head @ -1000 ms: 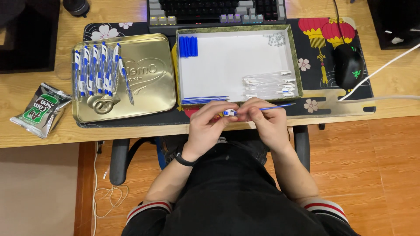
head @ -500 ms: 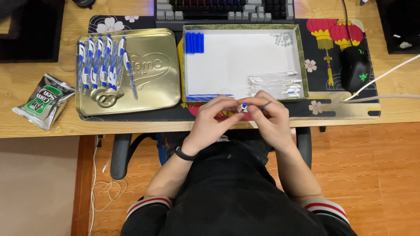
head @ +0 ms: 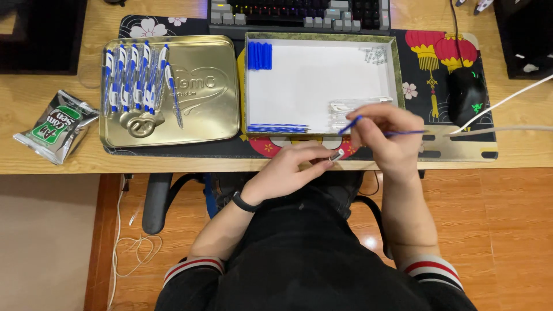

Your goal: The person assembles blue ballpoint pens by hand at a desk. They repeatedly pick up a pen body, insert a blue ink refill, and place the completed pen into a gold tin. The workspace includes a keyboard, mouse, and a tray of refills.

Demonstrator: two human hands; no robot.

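My left hand (head: 296, 167) pinches a small clear pen part (head: 336, 155) at the desk's front edge. My right hand (head: 385, 135) holds a thin blue pen refill (head: 403, 133) and hovers over the lower right corner of a white shallow box (head: 317, 75). Inside that box lie blue caps (head: 259, 56) at top left, blue refills (head: 277, 128) along the bottom, clear pen barrels (head: 345, 107) at right and small springs (head: 375, 54) at top right. Several finished blue-and-white pens (head: 135, 78) lie on a gold tin lid (head: 201, 98) to the left.
A keyboard (head: 299, 14) sits behind the box. A black mouse (head: 465, 95) rests on the patterned desk mat (head: 461, 63), with a white cable (head: 507, 101) crossing to the right. A green snack packet (head: 56, 125) lies at the far left. Chair legs (head: 155, 201) stand below the desk.
My hands have drawn apart: the right hand lifted over the box's corner with a blue refill, while the left stays at the desk edge holding the small clear part.
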